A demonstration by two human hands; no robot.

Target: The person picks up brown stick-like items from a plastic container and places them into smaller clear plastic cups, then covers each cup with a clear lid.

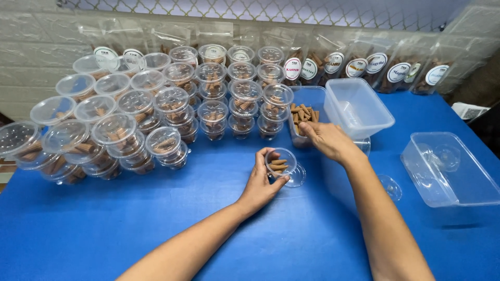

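My left hand [262, 182] grips a small clear plastic cup [281, 165] tilted on the blue table [156, 218]; a few brown cone-shaped sticks lie inside it. My right hand [327, 139] reaches into the near end of a clear rectangular tub [307, 97] that holds a pile of the same brown sticks [302, 115], fingers curled over them. Whether it has any pinched is hidden by the fingers. A clear round lid [298, 179] lies under the cup.
Several stacked, lidded cups [172, 104] filled with brown sticks crowd the left and back. An empty clear tub [357, 106] stands right of my hand, another [448, 169] at far right. Labelled pouches [375, 67] line the back wall. A loose lid [390, 187] lies near my right forearm.
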